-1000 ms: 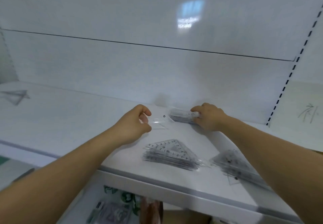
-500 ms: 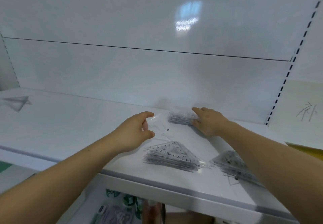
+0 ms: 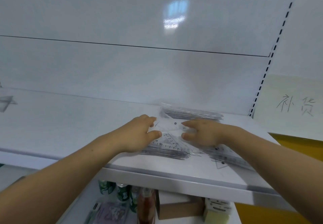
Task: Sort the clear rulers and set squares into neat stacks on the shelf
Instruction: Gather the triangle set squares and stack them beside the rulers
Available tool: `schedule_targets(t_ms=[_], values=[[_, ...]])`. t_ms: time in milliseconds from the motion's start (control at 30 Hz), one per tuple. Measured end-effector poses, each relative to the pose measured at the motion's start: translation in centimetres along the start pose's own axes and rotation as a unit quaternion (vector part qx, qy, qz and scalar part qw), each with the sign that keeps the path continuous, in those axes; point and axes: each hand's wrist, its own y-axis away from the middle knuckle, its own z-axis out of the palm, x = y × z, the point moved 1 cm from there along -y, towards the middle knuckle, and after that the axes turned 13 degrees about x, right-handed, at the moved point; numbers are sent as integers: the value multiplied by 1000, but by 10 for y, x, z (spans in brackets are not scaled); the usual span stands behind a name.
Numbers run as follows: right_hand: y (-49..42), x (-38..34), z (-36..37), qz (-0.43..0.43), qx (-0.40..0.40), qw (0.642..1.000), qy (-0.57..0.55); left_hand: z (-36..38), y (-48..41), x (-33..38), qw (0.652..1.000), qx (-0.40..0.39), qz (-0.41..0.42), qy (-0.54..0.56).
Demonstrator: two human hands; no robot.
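On the white shelf (image 3: 73, 129), a loose clear set square (image 3: 170, 126) is held just above the front stack of set squares (image 3: 167, 147). My left hand (image 3: 139, 133) pinches its left edge between thumb and fingers. Thumb and forefinger of my right hand (image 3: 205, 133) pinch its right edge. A stack of clear rulers (image 3: 194, 113) lies against the back wall behind my hands. Another pile of set squares (image 3: 229, 156) sits at the front right, partly hidden by my right forearm.
A single clear set square (image 3: 6, 101) lies far left on the shelf. The white back panel (image 3: 139, 70) rises right behind the ruler stack. A slotted upright (image 3: 262, 84) and a handwritten paper sign (image 3: 297, 106) bound the right. Bottles (image 3: 122, 194) and boxes (image 3: 178, 208) fill the shelf below.
My right hand left the ruler stack at the back and came forward onto the loose set square. My left hand brought that set square nearer, over the front stack.
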Motion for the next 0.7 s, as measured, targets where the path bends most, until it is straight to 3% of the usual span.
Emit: schedule_targets(t_ms=[200,700], values=[[4,-4,7,-12,-37,999,-2,7,2,2,996,-80,10,-45],[5,1,8,6,-20,999,-27,8,13,-4,995,-74,54,-33]])
